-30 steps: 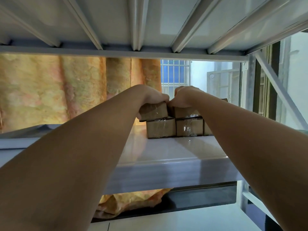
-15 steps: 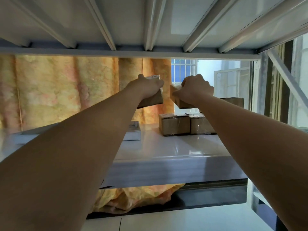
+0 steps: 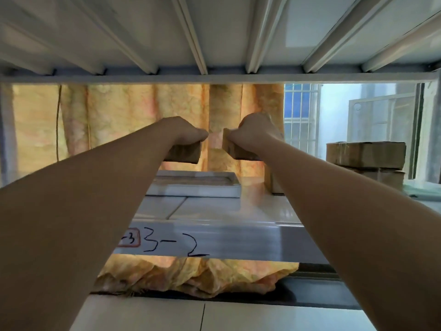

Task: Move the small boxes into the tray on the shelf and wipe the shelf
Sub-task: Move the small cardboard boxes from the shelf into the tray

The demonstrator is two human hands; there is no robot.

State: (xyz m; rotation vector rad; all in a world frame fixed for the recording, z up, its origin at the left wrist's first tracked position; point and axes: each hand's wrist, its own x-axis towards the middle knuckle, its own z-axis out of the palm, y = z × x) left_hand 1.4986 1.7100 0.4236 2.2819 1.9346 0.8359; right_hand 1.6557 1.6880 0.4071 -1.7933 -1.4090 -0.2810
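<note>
My left hand point(image 3: 181, 131) grips a small brown cardboard box point(image 3: 185, 152) from above. Beside it, my right hand point(image 3: 254, 131) holds a second small box point(image 3: 235, 149) the same way. Both boxes hang in the air just above the white tray point(image 3: 198, 188), which lies on the glossy white shelf point(image 3: 226, 211); the tray looks empty where my arms do not cover it. More small boxes point(image 3: 365, 155) stay stacked on the shelf at the right, partly hidden behind my right forearm.
The ribbed underside of the upper shelf point(image 3: 214, 32) is close overhead. An orange-yellow curtain point(image 3: 119, 111) hangs behind the shelf, with a barred window point(image 3: 300, 115) at the right. The shelf's front edge point(image 3: 214, 242) bears the handwritten mark 3-2.
Both hands lifted a box each off the stack and carried them left. They now hover over the tray, and the stack lies further right in view.
</note>
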